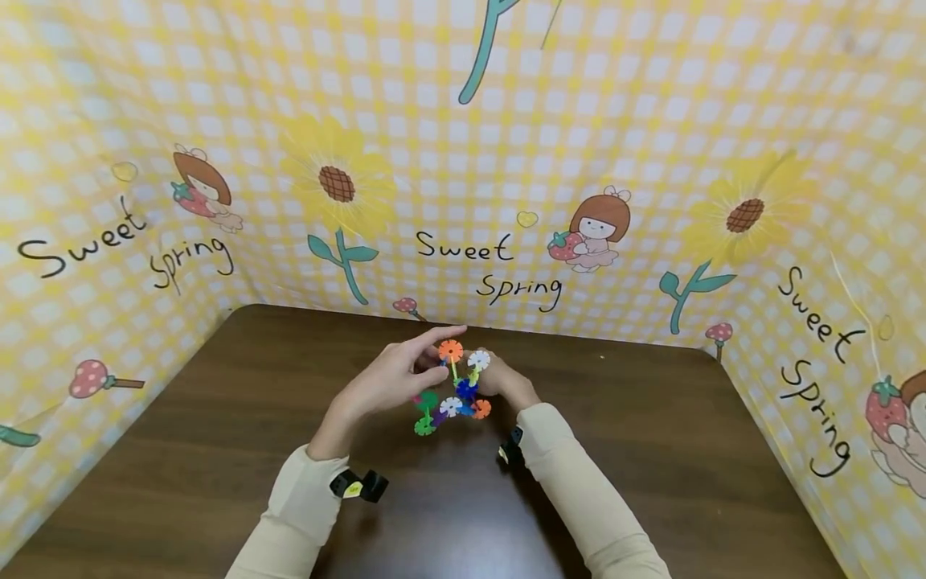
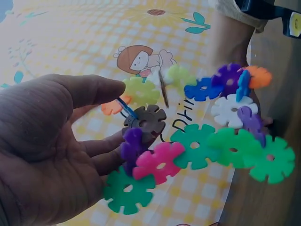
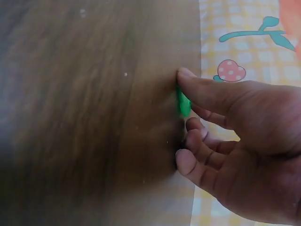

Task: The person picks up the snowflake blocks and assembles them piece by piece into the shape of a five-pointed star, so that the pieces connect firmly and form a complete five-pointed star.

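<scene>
My left hand (image 1: 391,376) holds a linked chain of slotted plastic snowflake discs (image 1: 451,407), its parts orange, white, blue, purple and green. In the left wrist view, the left thumb touches a blue disc seen edge-on, beside a brown disc (image 2: 146,122); the fingers reach behind the chain. Pink (image 2: 162,162) and green (image 2: 270,157) discs hang lower along it. My right hand (image 1: 502,379) is just beyond the chain, partly hidden by it in the head view. In the right wrist view, that hand's thumb and forefinger pinch a small green disc (image 3: 183,102), mostly covered by the fingers.
Both hands are above a dark brown wooden table (image 1: 622,458), toward its far edge. A yellow checked cloth (image 1: 434,185) with printed flowers and words stands around the back and sides. A small black camera (image 1: 359,486) is strapped on the left wrist, another (image 1: 510,449) on the right.
</scene>
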Demonstrator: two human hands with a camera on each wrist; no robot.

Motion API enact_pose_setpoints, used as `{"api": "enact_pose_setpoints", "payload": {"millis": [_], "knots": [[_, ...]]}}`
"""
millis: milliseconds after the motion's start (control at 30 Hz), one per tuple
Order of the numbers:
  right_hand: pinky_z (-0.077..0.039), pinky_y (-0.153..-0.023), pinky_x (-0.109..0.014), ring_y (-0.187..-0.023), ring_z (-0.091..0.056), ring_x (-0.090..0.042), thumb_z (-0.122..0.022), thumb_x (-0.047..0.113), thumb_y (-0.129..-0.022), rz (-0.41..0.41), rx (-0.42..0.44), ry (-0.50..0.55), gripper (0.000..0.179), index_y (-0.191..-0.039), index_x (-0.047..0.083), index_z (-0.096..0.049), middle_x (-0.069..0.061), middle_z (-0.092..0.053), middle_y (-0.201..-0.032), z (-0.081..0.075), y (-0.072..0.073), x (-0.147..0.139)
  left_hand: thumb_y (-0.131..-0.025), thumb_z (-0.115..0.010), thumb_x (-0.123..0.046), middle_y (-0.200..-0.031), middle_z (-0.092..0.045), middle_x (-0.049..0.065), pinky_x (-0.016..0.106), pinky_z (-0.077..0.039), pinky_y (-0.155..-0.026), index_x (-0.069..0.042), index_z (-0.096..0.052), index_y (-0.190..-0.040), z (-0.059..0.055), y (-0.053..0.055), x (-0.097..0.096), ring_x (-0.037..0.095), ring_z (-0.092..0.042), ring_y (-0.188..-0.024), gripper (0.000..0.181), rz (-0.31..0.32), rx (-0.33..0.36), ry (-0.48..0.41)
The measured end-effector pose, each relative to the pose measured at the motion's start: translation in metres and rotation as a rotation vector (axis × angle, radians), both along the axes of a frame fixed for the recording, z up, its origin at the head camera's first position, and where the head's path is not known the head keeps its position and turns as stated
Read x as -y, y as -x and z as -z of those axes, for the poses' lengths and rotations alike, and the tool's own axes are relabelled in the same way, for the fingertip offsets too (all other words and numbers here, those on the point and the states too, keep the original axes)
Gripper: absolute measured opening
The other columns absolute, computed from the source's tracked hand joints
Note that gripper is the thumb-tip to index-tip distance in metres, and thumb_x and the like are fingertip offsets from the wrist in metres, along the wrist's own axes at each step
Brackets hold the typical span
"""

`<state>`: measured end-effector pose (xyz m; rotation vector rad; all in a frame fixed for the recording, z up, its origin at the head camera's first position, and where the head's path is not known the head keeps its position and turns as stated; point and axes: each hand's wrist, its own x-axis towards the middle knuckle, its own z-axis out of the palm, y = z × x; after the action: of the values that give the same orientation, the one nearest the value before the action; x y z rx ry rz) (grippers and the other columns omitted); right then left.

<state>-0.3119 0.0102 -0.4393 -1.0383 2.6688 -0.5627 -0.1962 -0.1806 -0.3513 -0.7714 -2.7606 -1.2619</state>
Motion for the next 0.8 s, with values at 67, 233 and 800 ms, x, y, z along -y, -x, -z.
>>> {"api": "enact_pose_setpoints", "payload": {"millis": [67, 233, 800], "knots": [[-0.049, -0.094, -0.044, -0.105, -0.059, -0.03, -0.06, -0.006, -0.093, 0.009, 0.001, -0.024, 0.029, -0.121, 0.002, -0.058, -0.014, -0.063, -0.113, 0.0, -0.002, -0.004, -0.102, -0.056, -0.014, -0.113, -0.063, 0.001, 0.033, -0.052, -0.06, -0.035, -0.043, -0.15, 0.0, 0.0, -0.001, 0.014, -0.061, -0.071, 0.054, 0.021, -0.002, 0.005], [-0.051, -0.09, -0.041, -0.088, -0.062, -0.021, -0.065, -0.003, -0.09, 0.003, 0.019, 0.057, 0.022, -0.111, 0.003, -0.065, -0.009, -0.067, -0.101, -0.008, -0.005, -0.019, -0.104, -0.049, -0.009, -0.114, -0.059, 0.004, 0.034, -0.046, -0.059, -0.031, -0.053, -0.141, -0.002, 0.0, -0.002, 0.012, -0.046, -0.05, 0.042, 0.035, -0.012, 0.04], [-0.036, -0.056, -0.027, -0.058, -0.041, -0.014, -0.056, 0.02, -0.104, -0.015, 0.085, 0.598, 0.015, -0.096, 0.009, -0.061, -0.004, -0.054, -0.072, -0.096, -0.061, -0.052, -0.102, -0.054, -0.015, -0.106, -0.059, -0.004, 0.034, -0.046, -0.071, -0.024, -0.058, -0.133, -0.006, -0.01, -0.017, 0.015, -0.053, -0.075, 0.033, 0.092, -0.055, 0.038]]}}
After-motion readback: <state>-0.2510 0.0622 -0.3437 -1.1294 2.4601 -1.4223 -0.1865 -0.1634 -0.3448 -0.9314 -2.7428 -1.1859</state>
